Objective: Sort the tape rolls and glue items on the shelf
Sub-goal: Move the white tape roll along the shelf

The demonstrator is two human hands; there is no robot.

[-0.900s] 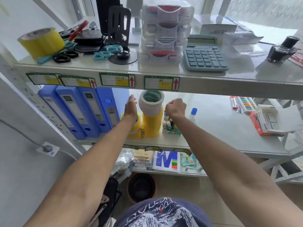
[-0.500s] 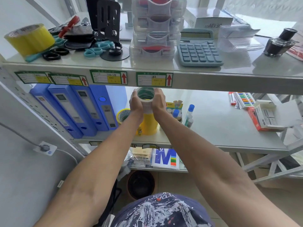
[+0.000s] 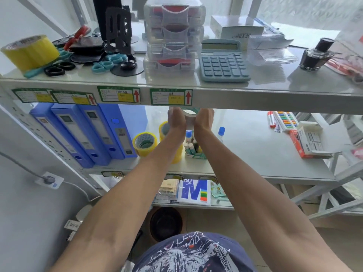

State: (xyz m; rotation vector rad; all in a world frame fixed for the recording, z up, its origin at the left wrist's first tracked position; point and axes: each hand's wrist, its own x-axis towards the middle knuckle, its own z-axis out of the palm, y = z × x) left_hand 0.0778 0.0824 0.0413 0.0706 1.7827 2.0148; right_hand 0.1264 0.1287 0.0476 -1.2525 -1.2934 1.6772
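Note:
Both hands hold a white tape roll (image 3: 189,114) lifted just under the upper shelf's front edge. My left hand (image 3: 176,120) grips its left side and my right hand (image 3: 203,120) grips its right side. Below them on the middle shelf (image 3: 255,154) stand a yellow tape stack (image 3: 176,154), partly hidden by my left forearm, and a single yellow tape roll (image 3: 145,143) to its left. A small box of glue sticks (image 3: 191,148) sits between my forearms, with a blue-capped glue bottle (image 3: 221,133) to the right. Another yellow tape roll (image 3: 29,52) lies on the top shelf at far left.
Blue binders (image 3: 84,134) stand at the middle shelf's left. The top shelf carries scissors (image 3: 106,63), clear drawer boxes (image 3: 172,36), a calculator (image 3: 224,61) and an ink bottle (image 3: 316,55). Markers (image 3: 282,120) and a red-white box (image 3: 308,142) lie at the middle shelf's right.
Both hands closed on the white tape roll atop the yellow stack and lifted it up off the stack toward the underside of the upper shelf.

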